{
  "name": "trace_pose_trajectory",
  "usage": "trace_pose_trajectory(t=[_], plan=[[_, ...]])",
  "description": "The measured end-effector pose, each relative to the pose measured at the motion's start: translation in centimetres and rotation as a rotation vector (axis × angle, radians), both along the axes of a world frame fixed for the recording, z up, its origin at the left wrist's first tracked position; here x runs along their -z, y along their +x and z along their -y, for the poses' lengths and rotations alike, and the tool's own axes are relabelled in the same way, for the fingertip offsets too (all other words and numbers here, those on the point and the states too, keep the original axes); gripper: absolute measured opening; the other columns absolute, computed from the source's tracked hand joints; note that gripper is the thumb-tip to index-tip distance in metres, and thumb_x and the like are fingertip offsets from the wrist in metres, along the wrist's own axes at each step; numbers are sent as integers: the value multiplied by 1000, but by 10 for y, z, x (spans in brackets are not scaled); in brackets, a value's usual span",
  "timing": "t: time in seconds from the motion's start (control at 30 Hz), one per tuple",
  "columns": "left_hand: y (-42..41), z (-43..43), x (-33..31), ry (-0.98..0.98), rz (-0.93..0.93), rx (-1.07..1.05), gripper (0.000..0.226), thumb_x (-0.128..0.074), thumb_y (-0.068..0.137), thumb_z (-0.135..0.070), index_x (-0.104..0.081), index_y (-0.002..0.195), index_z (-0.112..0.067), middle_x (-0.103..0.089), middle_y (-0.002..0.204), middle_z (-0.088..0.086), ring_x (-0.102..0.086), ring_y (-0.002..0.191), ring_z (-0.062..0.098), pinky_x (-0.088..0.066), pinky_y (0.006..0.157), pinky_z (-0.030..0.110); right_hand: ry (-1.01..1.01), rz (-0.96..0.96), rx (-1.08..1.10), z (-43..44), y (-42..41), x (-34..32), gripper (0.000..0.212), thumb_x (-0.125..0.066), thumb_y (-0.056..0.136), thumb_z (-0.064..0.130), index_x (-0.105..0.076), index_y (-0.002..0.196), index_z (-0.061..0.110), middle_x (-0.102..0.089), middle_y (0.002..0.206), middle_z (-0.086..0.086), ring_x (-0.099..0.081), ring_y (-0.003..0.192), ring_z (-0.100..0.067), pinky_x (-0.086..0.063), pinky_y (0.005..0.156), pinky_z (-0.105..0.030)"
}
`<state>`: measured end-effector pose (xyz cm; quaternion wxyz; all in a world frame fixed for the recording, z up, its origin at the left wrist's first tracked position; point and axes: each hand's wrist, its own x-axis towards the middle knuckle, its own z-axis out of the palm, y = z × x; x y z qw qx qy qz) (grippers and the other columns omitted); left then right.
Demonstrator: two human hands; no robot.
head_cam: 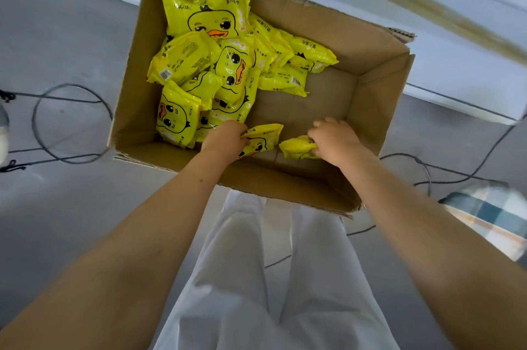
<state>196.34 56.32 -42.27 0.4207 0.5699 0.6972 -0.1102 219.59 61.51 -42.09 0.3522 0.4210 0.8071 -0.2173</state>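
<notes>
Two hands reach down into an open cardboard box (379, 110) that stands on a grey floor (71, 207). The left hand (225, 140) has its fingers curled round one end of a yellow packet (263, 140) printed with a duck's face. This packet lies over the box's bottom close to the near wall, about midway along it. The right hand (335, 138) grips a second yellow packet (296, 147) just to the right of the first, also by the near wall, with its fingers bent over the packet's right end. The two packets lie just beside each other; whether they touch cannot be told. The hands are apart, each clamped on its own packet. A heap of like packets (216, 64) fills the left half of the box from the far left corner to the near left corner. They are piled over one another, some showing the duck's face and some the printed back with a barcode. The right half of the bottom shows brown cardboard. White trousers (271, 278) show below the near wall of the box. Dark cables (71, 121) loop on the floor to the left and right of it. A blurred checked cloth (490, 215) lies on the floor well to the right of the box.
</notes>
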Motion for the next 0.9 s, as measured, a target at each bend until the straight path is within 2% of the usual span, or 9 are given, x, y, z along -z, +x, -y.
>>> trace_pose_trajectory(t=[0.13,0.2,0.33,0.47,0.53,0.6,0.7,0.8,0.9], plan=[[1,7,-56,50,-1,-65,23,-55,93,-24,-60,108,-7,-60,109,15,-58,102,34,-43,74,37,7,-181,354,13,3,-57,38,-64,87,37,-59,110,7,-54,113,-12,-54,107,-31,-42,76,-35],[2,14,-84,84,4,-97,19,-55,93,-24,-58,97,-6,-61,102,15,-59,98,34,-42,70,35,38,-258,484,27,6,-86,37,-63,89,35,-58,113,7,-53,118,-14,-54,108,-32,-40,79,-34],[13,27,-128,166,54,-208,27,-57,92,-28,-60,106,-5,-61,104,14,-59,96,31,-45,72,34,104,-386,740,63,12,-129,34,-59,91,35,-50,115,11,-63,109,-15,-58,102,-35,-46,80,-39],[31,32,-169,199,142,-337,28,-62,88,-32,-63,106,-10,-62,93,10,-59,82,24,-37,63,26,120,-600,947,84,23,-161,39,-58,92,34,-47,124,14,-63,111,-12,-59,102,-33,-47,86,-41],[40,27,-189,255,198,-414,26,-67,85,-33,-64,98,-11,-60,82,6,-53,67,15,-34,55,25,124,-666,1002,79,36,-180,42,-56,94,32,-46,132,15,-61,120,-9,-56,111,-30,-44,92,-37],[51,16,-209,324,237,-488,25,-70,82,-33,-67,92,-10,-61,77,2,-56,71,20,-36,58,25,138,-738,1046,67,55,-199,44,-52,97,31,-42,137,18,-59,124,-6,-55,113,-27,-44,93,-36],[75,-4,-243,419,250,-503,29,-72,80,-33,-58,61,-16,-45,50,-8,-48,57,18,-28,48,25,273,-826,1088,46,89,-229,33,-52,96,26,-48,128,19,-59,108,6,-56,103,-20,-39,75,-26],[114,-22,-271,524,268,-472,25,-72,79,-31,-66,71,-8,-40,46,-4,-41,51,16,-26,47,27,365,-917,1117,32,131,-256,24,-55,94,23,-55,117,20,-59,96,7,-56,92,-19,-36,64,-15],[168,-30,-294,594,322,-452,20,-71,80,-29,-71,77,-9,-46,51,0,-44,57,19,-31,53,28,432,-940,1073,25,181,-284,25,-59,90,21,-60,116,20,-61,96,7,-54,90,-17,-38,69,-23]])
